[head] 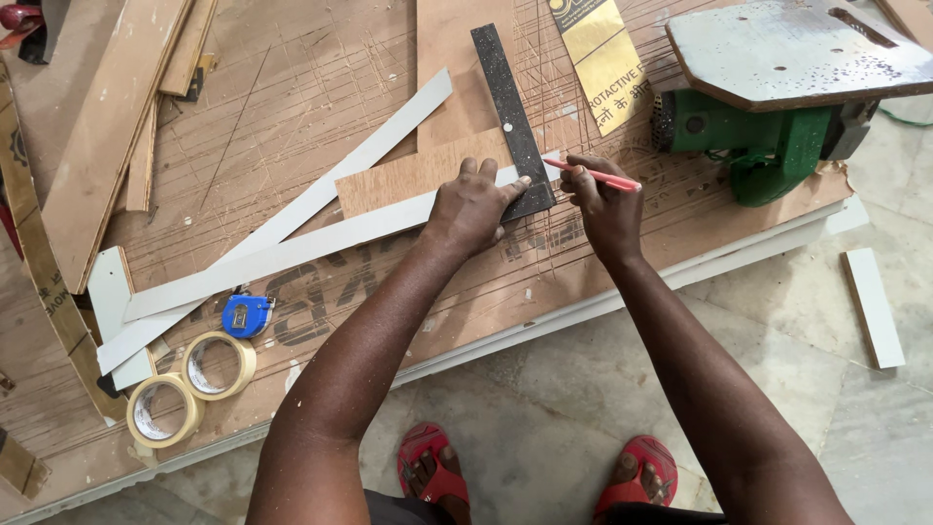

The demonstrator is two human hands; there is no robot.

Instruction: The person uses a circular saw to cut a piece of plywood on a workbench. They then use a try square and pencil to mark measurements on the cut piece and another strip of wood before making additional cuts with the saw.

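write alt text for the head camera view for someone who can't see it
Seen from above, a person's left hand presses a black square ruler onto a long white strip on a scratched plywood board, while the right hand holds a red pencil at the ruler's edge. Two tape rolls lie left, a green power saw right.

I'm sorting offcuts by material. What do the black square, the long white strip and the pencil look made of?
Black square: probably metal, dark speckled finish with a small rivet.
White strip: likely laminate or edge banding; thin, flat, smooth matte white.
Pencil in the right hand: seemingly wood, painted red.
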